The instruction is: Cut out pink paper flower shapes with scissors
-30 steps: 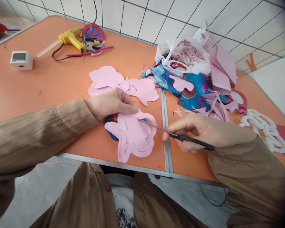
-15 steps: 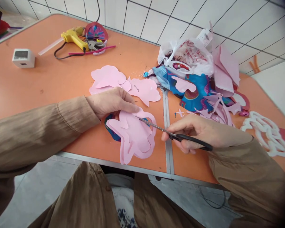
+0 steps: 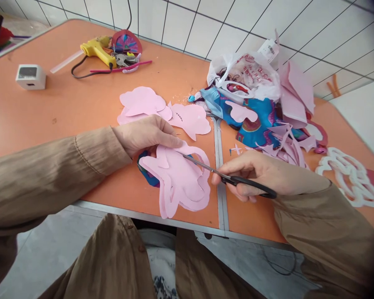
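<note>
Orange bench (image 3: 65,104), near edge. I see my left hand (image 3: 143,135) holding the pink paper cutout (image 3: 180,182) by its upper edge. My right hand (image 3: 268,174), fingers closed through the scissors (image 3: 230,178), lies to the cutout's right, with the blades pointing up-left into the sheet.

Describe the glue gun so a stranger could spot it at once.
Take the orange table and look to its far left end, near the white tiled wall. The glue gun lies there on its side, next to a bunch of keys. Its yellow body and the black cord looping from its handle set it apart.
</note>
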`<state>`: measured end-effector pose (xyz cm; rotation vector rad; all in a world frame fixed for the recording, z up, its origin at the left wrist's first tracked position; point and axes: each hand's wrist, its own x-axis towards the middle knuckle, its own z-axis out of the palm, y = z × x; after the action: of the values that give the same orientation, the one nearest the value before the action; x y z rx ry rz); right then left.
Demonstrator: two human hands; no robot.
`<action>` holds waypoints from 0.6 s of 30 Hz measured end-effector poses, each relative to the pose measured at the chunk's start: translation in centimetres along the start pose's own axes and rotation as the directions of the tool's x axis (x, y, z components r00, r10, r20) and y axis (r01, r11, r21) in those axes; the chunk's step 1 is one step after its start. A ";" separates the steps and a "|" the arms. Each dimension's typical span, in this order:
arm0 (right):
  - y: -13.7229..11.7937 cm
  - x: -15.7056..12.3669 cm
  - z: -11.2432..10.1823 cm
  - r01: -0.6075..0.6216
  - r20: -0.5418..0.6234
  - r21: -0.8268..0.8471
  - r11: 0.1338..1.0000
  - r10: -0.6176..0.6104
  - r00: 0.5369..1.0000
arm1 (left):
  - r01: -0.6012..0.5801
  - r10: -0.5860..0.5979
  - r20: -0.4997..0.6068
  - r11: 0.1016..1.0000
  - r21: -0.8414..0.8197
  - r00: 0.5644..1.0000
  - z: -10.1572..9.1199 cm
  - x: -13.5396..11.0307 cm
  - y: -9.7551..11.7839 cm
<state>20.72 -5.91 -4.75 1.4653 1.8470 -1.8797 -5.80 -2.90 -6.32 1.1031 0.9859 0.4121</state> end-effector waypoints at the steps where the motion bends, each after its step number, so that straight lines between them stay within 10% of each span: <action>1: 0.0 0.0 0.0 0.005 0.000 0.004 1.000 -0.005 1.000 | -0.002 0.002 -0.002 1.000 -0.002 1.000 0.0 0.0 0.0; 18: -0.3 0.0 0.2 0.011 -0.026 0.024 1.000 -0.010 1.000 | 0.021 -0.020 0.011 0.997 -0.070 1.000 0.0 -0.1 0.1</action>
<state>20.46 -6.05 -4.59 1.4971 1.8530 -1.9035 -5.81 -2.96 -6.19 1.0304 0.9663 0.4206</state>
